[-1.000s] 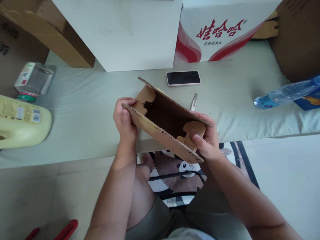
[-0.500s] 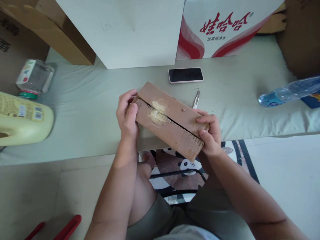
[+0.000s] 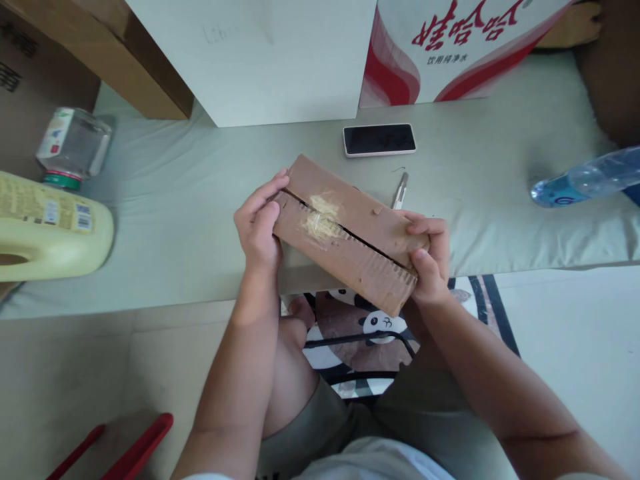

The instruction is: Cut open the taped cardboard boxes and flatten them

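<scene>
Between my two hands I hold a small brown cardboard box (image 3: 350, 233), tilted down to the right above my lap and the sheet's front edge. A dark slit runs along the seam of its facing side, with a pale scuffed patch near the middle. My left hand (image 3: 261, 223) is closed around the left end, thumb on the facing side. Around the lower right end my right hand (image 3: 431, 257) is wrapped, with fingers and thumb on the cardboard. A slim cutter knife (image 3: 401, 190) lies on the sheet just behind the box, close to my right fingers.
A phone (image 3: 379, 140) lies behind the box, before a white carton (image 3: 285, 60) and a red-and-white carton (image 3: 435, 53). At left are a yellow jug (image 3: 60, 227) and a clear jar (image 3: 77, 143); at right, a plastic bottle (image 3: 580, 183). A panda mat (image 3: 370, 333) lies below.
The view has shifted slightly, so the surroundings sit a little higher and further right. Both hands keep the same hold on the box, whose tilt is nearly unchanged.
</scene>
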The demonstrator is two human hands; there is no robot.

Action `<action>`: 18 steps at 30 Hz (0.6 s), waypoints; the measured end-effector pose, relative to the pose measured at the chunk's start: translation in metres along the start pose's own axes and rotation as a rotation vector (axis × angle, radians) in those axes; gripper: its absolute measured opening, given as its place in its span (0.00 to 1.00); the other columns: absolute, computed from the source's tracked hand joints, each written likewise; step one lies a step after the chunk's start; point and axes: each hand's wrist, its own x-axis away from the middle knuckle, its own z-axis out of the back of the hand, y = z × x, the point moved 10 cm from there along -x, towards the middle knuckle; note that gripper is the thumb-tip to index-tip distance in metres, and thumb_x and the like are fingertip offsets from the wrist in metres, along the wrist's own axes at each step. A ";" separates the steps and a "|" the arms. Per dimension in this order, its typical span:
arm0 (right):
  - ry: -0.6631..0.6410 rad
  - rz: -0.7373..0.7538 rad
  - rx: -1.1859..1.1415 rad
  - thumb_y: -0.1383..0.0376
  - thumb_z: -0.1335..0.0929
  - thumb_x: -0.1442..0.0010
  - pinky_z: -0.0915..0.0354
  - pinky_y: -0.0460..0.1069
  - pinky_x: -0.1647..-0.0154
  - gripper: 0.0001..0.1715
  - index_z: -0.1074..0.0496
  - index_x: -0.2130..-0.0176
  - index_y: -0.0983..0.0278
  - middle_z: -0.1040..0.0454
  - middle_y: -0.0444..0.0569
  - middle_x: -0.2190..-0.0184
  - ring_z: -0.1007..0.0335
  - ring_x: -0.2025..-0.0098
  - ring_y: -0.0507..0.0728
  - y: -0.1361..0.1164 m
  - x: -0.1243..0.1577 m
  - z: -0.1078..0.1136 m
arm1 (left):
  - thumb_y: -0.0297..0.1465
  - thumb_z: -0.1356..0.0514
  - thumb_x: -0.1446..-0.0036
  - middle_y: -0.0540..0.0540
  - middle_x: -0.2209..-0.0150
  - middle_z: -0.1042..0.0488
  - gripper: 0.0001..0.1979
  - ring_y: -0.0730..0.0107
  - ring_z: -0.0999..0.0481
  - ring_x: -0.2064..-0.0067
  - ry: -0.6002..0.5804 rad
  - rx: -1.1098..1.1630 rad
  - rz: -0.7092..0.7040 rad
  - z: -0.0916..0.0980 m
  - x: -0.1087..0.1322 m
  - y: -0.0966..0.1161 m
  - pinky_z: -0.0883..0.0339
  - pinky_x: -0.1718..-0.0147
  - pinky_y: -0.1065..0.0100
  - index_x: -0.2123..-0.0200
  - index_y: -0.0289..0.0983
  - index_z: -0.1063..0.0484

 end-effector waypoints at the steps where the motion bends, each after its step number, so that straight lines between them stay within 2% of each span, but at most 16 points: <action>1: 0.010 -0.018 -0.010 0.50 0.33 0.32 0.28 0.61 0.45 0.16 0.31 0.48 0.51 0.24 0.48 0.44 0.25 0.45 0.65 0.002 0.001 0.000 | 0.39 0.38 0.43 0.50 0.48 0.15 0.17 0.51 0.19 0.39 0.008 0.007 0.002 0.000 0.000 0.001 0.31 0.32 0.48 0.54 0.45 0.14; 4: 0.032 -0.073 -0.035 0.45 0.33 0.34 0.27 0.61 0.48 0.23 0.33 0.44 0.49 0.25 0.49 0.46 0.24 0.47 0.65 0.008 0.003 0.001 | 0.36 0.40 0.44 0.50 0.50 0.14 0.17 0.51 0.18 0.40 0.047 0.028 0.020 0.000 0.001 0.002 0.31 0.32 0.48 0.56 0.44 0.14; 7: 0.033 -0.093 -0.016 0.42 0.33 0.36 0.27 0.59 0.52 0.26 0.32 0.46 0.51 0.26 0.50 0.49 0.25 0.51 0.63 0.012 0.002 0.001 | 0.35 0.40 0.45 0.49 0.51 0.14 0.16 0.52 0.18 0.41 0.082 0.031 0.052 0.001 0.001 0.001 0.32 0.31 0.48 0.58 0.43 0.14; 13: 0.019 -0.156 0.041 0.33 0.42 0.35 0.27 0.61 0.48 0.34 0.33 0.47 0.53 0.26 0.50 0.50 0.25 0.49 0.65 0.026 0.006 0.002 | 0.33 0.42 0.48 0.47 0.52 0.15 0.18 0.52 0.19 0.41 0.110 0.050 0.102 0.002 0.001 0.003 0.31 0.34 0.52 0.58 0.40 0.14; 15: -0.017 -0.185 0.060 0.33 0.42 0.34 0.27 0.63 0.45 0.35 0.32 0.45 0.53 0.25 0.51 0.50 0.24 0.47 0.66 0.030 0.008 -0.001 | 0.31 0.43 0.49 0.45 0.54 0.14 0.19 0.53 0.17 0.45 0.162 0.078 0.138 0.011 -0.002 0.001 0.28 0.38 0.54 0.59 0.36 0.15; 18: -0.065 -0.214 0.084 0.37 0.39 0.32 0.29 0.63 0.37 0.31 0.31 0.43 0.54 0.23 0.51 0.44 0.25 0.41 0.66 0.032 0.007 -0.004 | 0.33 0.43 0.51 0.41 0.57 0.14 0.21 0.56 0.18 0.52 0.271 0.093 0.233 0.036 -0.007 -0.012 0.26 0.46 0.57 0.58 0.31 0.17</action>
